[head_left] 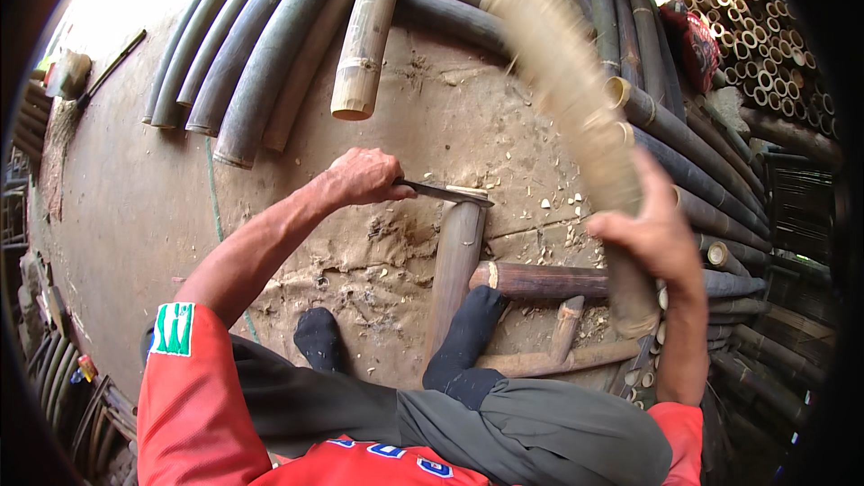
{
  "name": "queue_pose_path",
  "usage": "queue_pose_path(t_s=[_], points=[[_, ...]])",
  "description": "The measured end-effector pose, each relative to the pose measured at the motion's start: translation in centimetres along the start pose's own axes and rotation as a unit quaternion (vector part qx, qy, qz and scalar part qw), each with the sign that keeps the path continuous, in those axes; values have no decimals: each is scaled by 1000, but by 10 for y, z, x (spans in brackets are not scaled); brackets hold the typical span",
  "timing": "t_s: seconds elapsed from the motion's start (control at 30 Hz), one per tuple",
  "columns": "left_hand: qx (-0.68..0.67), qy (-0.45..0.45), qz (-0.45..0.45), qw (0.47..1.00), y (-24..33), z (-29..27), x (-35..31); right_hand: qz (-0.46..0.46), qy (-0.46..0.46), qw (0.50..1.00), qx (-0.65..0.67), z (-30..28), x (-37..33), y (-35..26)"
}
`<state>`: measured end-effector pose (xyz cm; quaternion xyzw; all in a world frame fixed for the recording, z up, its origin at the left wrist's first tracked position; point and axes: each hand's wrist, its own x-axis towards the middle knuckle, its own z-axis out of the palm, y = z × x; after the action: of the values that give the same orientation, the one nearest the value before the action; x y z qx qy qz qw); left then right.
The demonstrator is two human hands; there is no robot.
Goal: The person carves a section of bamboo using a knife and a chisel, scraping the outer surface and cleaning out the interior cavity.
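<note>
My left hand (364, 176) is closed round the handle of a knife (443, 192). The dark blade lies across the top end of a bamboo pole (459, 256) that slants up from between my legs, with its pale cut end under the blade. To the right, my right hand (655, 227) grips a thick wooden club (571, 94), which is smeared by motion. The club stretches from beside my right knee toward the far stacks, well apart from the knife. Some fingers of my right hand are hidden behind it.
Long dark bamboo poles (279, 45) lie at the far side, and more poles (702, 157) line the right. A low bamboo frame (549, 281) stands by my right foot (472, 333). Pale chips (545, 204) litter the ground. Cut bamboo tubes (765, 54) are stacked far right.
</note>
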<state>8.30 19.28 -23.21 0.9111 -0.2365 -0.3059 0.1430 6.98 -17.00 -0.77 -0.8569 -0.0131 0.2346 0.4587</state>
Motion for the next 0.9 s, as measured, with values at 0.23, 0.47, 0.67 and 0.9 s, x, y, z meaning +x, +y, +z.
queue_pose_path(t_s=[0.23, 0.47, 0.67, 0.9], points=[[-5, 5, 26, 1000, 10, 0, 10, 22, 78, 994, -70, 92, -7, 97], [-10, -4, 43, 999, -5, -2, 18, -4, -24, 993, -119, 6, 3, 7], [-19, -8, 46, 999, 3, 0, 18, -165, 290, 943, 13, 43, -4, 38], [-112, -202, -18, 973, -18, 7, 33, 171, -109, 974, -105, 85, 8, 97]])
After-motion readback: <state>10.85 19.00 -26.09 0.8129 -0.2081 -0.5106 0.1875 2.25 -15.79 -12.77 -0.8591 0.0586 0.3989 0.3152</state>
